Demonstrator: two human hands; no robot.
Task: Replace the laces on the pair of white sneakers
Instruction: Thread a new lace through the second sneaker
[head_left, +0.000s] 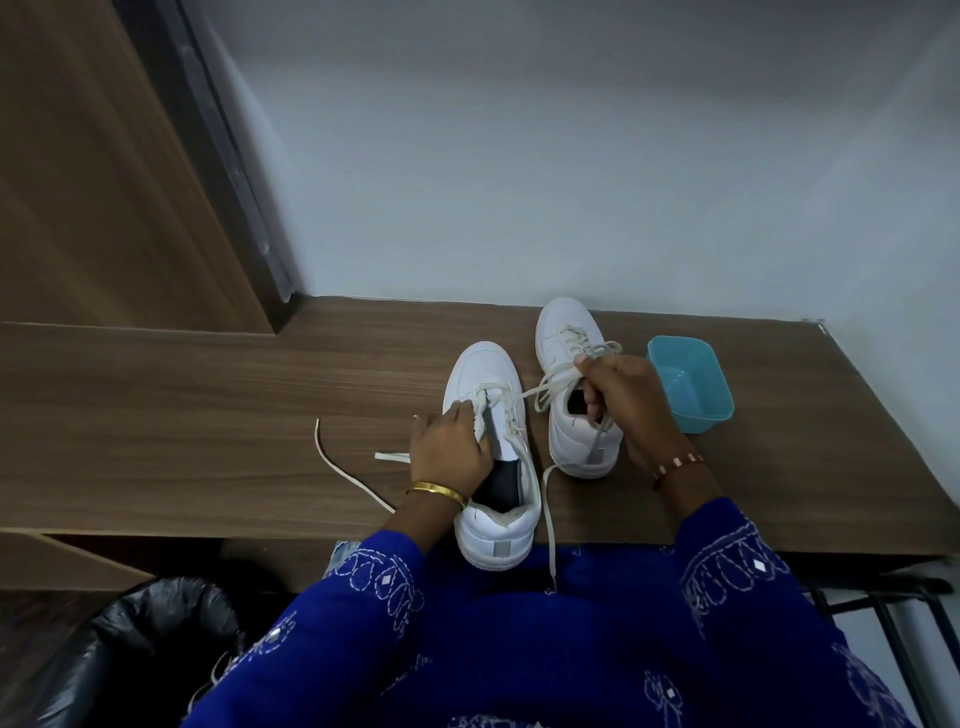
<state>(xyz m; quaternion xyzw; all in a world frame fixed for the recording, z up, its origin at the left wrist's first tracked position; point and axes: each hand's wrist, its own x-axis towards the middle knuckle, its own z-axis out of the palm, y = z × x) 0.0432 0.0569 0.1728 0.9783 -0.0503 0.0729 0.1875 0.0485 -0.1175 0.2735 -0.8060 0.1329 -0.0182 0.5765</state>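
Left hand (451, 453) grips near sneaker (493, 467); right hand (621, 397) pinches lace (550, 387).

Two white leather sneakers (488, 415) (574, 384) sit on one brown wooden table (208, 405). One blue plastic tub (693, 384) is there. Perhaps three cream cloth laces (343, 467).

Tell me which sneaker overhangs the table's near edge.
The left sneaker, held by the left hand; the right sneaker sits fully on the table.

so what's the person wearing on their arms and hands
Both arms are in deep blue sleeves with white stitched patterns. The left hand has a plain gold bangle at the wrist; the right hand has a thin bracelet of copper and pale segments. No gloves or visible rings.
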